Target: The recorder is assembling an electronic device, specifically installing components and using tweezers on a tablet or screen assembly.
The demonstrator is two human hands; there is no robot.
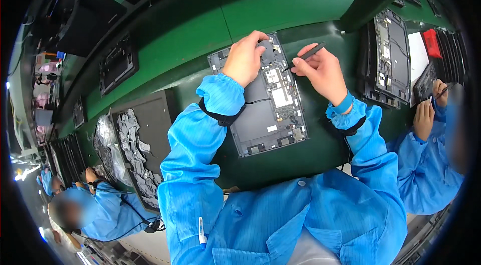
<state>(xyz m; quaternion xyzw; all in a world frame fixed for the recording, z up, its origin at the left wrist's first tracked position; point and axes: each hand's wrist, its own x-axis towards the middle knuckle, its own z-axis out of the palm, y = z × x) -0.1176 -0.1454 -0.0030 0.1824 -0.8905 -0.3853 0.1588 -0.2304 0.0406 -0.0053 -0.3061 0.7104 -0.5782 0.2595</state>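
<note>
Green, smooth and glossy, a long tabletop [320, 157] runs across the workroom, with a blue-sleeved co-worker [433, 180] at the right and another [112, 212] at the lower left. On the left side lies a shallow black rectangular tray [167, 107] bearing crumpled grey scraps [131, 135]; on the right, a stack of flat black device shells with exposed innards [399, 62] stands near a small red box [431, 43]. Between them, in front of the wearer, the flat dark-grey rectangular device with its inside exposed [248, 114] lies slightly slanted on the tabletop, a white-patched circuit board [280, 98] along its right side. Of the hands, the left hand [246, 57] rests over the device's upper end, fingers bent; whether it pinches a part there cannot be told. The right hand [320, 69] grips a slim black pen-shaped tool [313, 51], its point aimed at the board's upper edge, contact unclear. A slip of that point could scratch the board or nick a small connector, especially if the device slid under uneven pressure from the left hand. A thin black wire [257, 101] beside the left cuff might snag if that wrist shifted.
</note>
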